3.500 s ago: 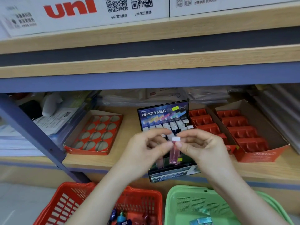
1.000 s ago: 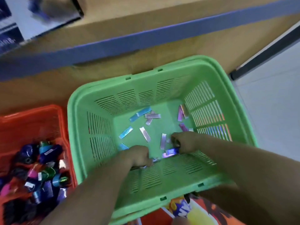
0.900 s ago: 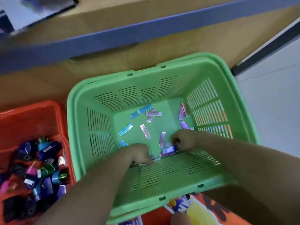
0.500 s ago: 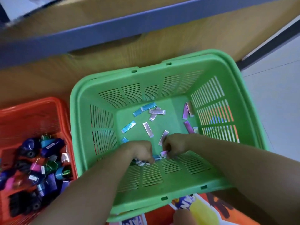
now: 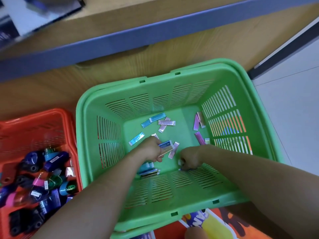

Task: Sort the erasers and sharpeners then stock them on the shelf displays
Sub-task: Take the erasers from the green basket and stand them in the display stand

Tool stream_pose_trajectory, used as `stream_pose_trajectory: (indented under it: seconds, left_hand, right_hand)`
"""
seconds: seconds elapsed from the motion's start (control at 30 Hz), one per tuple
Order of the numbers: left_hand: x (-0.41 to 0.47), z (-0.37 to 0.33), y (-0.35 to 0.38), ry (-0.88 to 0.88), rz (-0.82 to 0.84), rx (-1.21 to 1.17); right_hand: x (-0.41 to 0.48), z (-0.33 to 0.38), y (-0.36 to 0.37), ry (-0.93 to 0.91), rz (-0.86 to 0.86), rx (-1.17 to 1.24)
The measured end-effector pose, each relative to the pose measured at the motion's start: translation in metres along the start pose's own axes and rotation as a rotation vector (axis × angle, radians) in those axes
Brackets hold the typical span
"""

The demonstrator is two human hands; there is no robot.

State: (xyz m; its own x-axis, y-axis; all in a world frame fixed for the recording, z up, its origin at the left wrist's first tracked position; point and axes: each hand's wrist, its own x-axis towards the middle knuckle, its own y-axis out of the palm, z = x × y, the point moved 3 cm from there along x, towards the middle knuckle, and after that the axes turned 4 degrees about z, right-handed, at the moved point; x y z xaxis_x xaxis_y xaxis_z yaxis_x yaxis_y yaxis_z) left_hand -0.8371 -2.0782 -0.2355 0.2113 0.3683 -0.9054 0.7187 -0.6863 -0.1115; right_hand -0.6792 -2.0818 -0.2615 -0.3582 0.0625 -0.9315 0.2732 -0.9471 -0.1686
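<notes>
Erasers in green basket, wooden panel behind, tiled floor

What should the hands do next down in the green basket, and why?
Probably the right hand should lift the eraser it pinches by the near wall and pass it to the left hand, which holds a bunch of erasers. Other loose erasers lie on the green basket floor, so one full hand keeps the other free to gather.
</notes>
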Motion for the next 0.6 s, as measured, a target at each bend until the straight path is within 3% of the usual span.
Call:
stream_pose_trajectory:
  seconds: [0.1,0.23,0.33,0.47,0.6]
  left_hand:
    - [-0.017,-0.014,-0.009,0.009,-0.028,-0.184]
    - [-0.046,-0.022,-0.017,0.076,-0.110,-0.367]
    - [-0.078,-0.022,-0.019,0.164,-0.178,-0.516]
    - [-0.131,-0.033,-0.019,0.316,-0.298,-0.772]
    - [-0.177,-0.049,-0.021,0.491,-0.521,-0.794]
  right_hand:
    - [-0.009,0.007,0.001,0.029,-0.031,-0.079]
    - [-0.032,0.010,0.000,0.060,-0.098,0.014]
    - [-0.066,0.018,-0.020,0.040,-0.205,0.464]
    - [-0.129,0.054,-0.063,-0.219,-0.385,1.208]
    - [-0.181,0.105,-0.089,-0.353,-0.553,1.366]
